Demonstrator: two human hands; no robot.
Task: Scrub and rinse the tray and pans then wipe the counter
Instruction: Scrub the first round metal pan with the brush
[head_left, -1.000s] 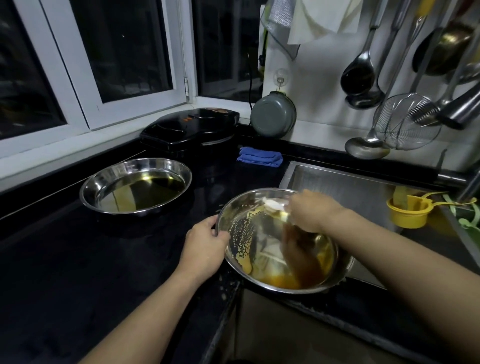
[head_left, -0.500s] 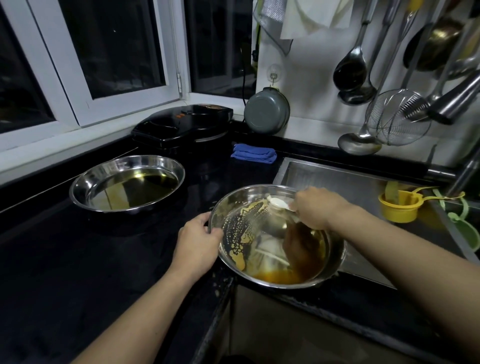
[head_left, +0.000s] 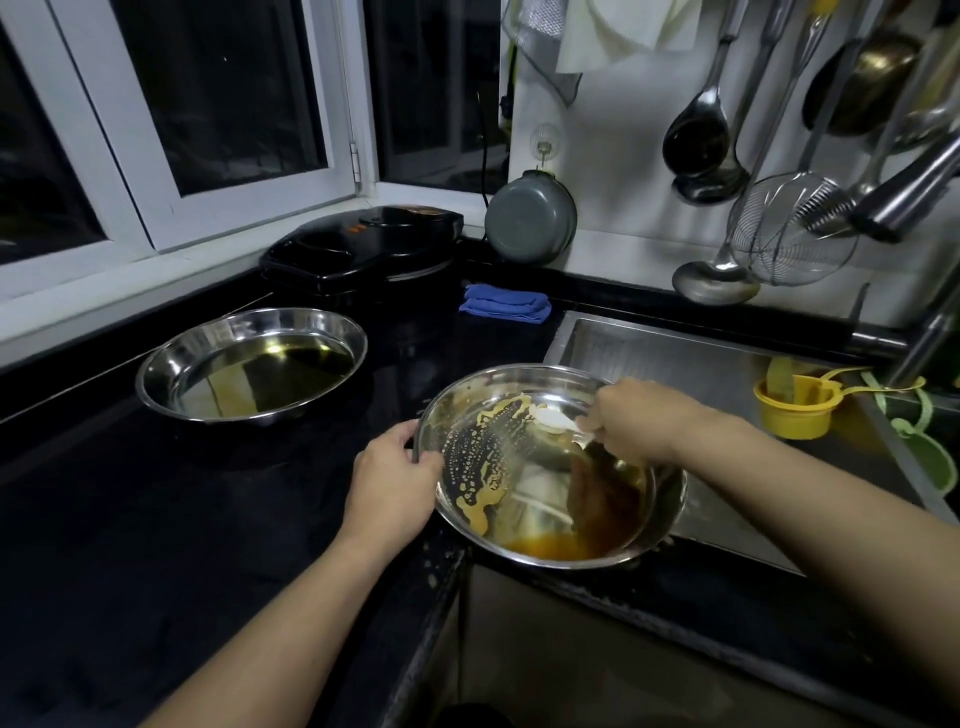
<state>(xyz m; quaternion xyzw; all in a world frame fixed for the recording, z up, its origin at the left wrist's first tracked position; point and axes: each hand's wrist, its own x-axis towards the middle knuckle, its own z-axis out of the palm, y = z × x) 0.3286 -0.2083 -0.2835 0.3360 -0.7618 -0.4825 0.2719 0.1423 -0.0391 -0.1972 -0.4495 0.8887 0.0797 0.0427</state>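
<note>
My left hand has its grip curled on the greasy pan's rim, tilted at the sink edge. Right hand pinches a white scrubber inside. Second pan sits left on the table.

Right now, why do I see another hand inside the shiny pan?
Head view: that is a reflection; the steel pan mirrors the right hand holding a white scrubber. Same view: the wide lens bends the window frame.
</note>
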